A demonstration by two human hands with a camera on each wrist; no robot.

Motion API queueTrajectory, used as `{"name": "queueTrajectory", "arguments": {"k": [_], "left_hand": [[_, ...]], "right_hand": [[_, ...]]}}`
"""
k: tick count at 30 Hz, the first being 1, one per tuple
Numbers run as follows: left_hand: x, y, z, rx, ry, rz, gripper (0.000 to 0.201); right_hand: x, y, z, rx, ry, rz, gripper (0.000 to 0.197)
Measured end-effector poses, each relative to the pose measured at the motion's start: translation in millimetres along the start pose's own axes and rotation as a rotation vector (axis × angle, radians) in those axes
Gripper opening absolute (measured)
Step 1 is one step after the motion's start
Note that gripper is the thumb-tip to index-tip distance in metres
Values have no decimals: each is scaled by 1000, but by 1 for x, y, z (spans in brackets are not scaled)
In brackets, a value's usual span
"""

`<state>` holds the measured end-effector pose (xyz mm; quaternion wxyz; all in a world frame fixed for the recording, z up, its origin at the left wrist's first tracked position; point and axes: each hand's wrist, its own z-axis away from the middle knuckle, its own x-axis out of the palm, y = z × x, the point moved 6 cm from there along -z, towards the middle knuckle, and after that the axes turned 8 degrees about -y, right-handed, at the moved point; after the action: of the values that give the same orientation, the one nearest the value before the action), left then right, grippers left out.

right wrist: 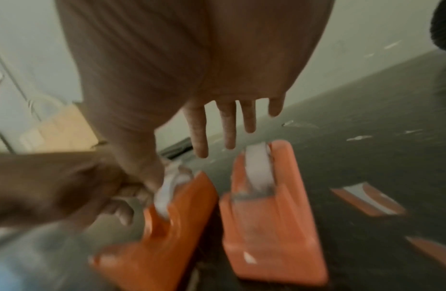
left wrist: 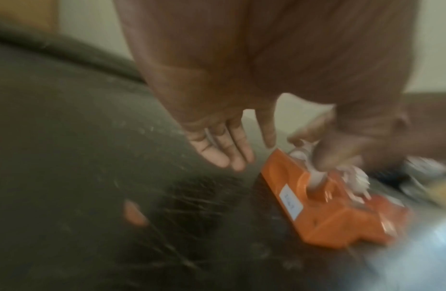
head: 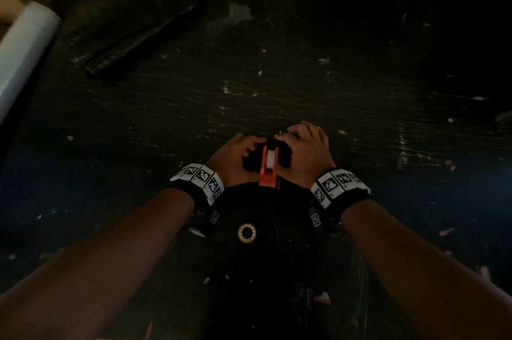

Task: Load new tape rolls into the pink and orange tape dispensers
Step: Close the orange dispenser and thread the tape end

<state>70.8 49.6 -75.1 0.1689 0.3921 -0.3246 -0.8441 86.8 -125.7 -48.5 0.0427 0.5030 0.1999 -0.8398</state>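
Plainly, the orange dispenser (head: 268, 170) sits on the counter (head: 304, 85) at 6 o'clock with a white roll (head: 270, 157) seated; the left hand (head: 235, 159) pinches the tape end, the right hand (head: 306, 151) has its fingers straight; in the right wrist view 2 dispensers stand side by side; threading remains, I judge.

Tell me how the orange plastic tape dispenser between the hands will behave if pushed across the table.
The orange plastic tape dispenser sits on a flat, wedge-like base, so it would probably slide rather than roll. Its narrow body may tip sideways if pushed high up. The shell looks rigid and probably won't flex.
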Motion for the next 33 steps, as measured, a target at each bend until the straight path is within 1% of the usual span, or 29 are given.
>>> {"name": "queueTrajectory", "arguments": {"k": [1, 3, 4, 6, 8, 10, 16, 20, 23, 26, 30, 33], "left_hand": [[1, 0, 1, 9, -18, -44, 101], [5, 3, 1, 24, -43, -216, 116], [7, 5, 0, 30, -54, -295, 121], [11, 10, -5, 35, -87, -383, 125], [11, 14, -11, 39, -121, -411, 125], [10, 16, -14, 41, -140, -410, 119], [9, 12, -17, 51, -146, -442, 107], [8, 13, -17, 74, -127, -451, 105], [7, 12, -17, 95, -110, -469, 108], [7, 12, -17, 113, -102, -472, 111], [7, 10, -17, 121, -89, -474, 112], [7, 10, -18, 122, -89, -471, 112]], "right_hand": [[-5, -1, 1, -18, 37, -44, 60], [-12, -4, 1, -47, 76, -75, 42], [-14, -6, 0, -55, 72, -75, 38], [-13, -10, -5, -55, 30, -58, 33], [-10, -12, -8, -42, -10, -57, 29], [-8, -12, -11, -33, -7, -78, 24], [-7, -15, -7, -75, 91, -179, 4], [-6, -20, 2, -111, 123, -224, 5], [0, -28, 16, -145, 143, -272, 4], [15, -33, 31, -110, 107, -290, 4], [28, -34, 53, -92, 191, -329, 8], [40, -37, 60, -57, 174, -329, 6]]}}
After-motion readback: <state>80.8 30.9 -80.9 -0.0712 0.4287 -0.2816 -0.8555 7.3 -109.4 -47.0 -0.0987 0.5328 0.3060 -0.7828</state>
